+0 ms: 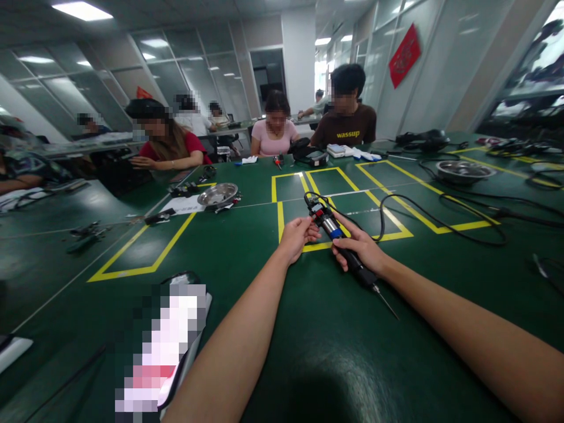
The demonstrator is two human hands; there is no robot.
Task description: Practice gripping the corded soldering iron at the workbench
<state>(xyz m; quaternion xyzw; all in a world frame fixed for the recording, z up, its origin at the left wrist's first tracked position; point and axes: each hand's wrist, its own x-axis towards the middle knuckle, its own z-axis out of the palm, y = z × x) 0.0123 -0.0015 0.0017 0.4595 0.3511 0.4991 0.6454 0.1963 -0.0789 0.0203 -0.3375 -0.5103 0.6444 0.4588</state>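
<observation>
Phone (176, 346), blurred, lies nr table's (247, 376) near L edge; metal bowl (218, 195) further off, beside paper (183, 205). L hand (296, 238), fingers bent, is at the cabled rear end of the power screwdriver (337, 235), contact unclear; R hand (359, 247) grips its body, bit angled toward table's near R corner, w/ second bowl (465, 171) nr far R corner.
</observation>
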